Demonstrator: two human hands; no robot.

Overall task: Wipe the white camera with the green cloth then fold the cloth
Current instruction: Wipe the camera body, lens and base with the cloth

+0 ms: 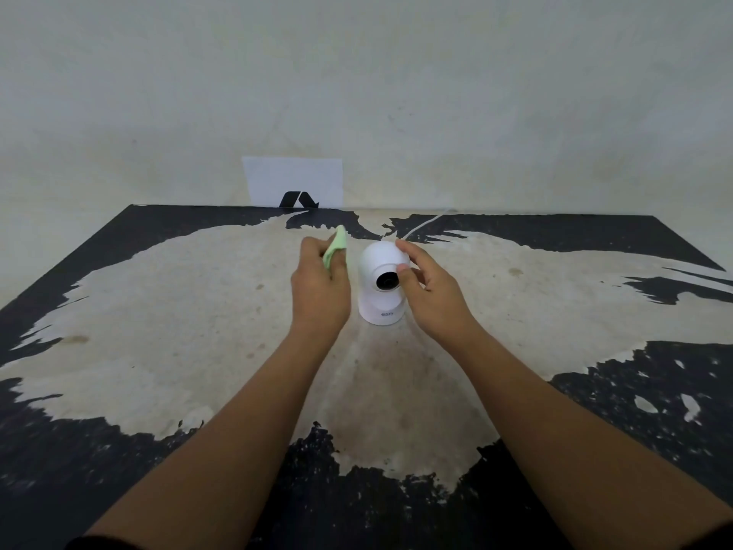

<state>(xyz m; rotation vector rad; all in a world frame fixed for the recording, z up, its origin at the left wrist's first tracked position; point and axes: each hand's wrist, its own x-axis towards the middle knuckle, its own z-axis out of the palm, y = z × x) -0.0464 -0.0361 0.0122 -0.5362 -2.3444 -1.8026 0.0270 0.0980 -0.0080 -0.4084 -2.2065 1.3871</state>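
Note:
A white dome camera [378, 267] with a round dark lens stands upright near the table's middle, lens facing me. My right hand [430, 289] rests on its right side, thumb by the lens rim and fingers curled over the round head. My left hand [319, 285] hovers just left of the camera, clenched around a bunched green cloth [336, 248]; only a small corner of cloth sticks out above the fingers. The cloth is a little apart from the camera.
The table [198, 311] has a worn top, pale in the centre and black toward the edges. A thin white cable [422, 226] runs from behind the camera to the back edge. A white sheet with a black mark [295, 182] leans on the wall.

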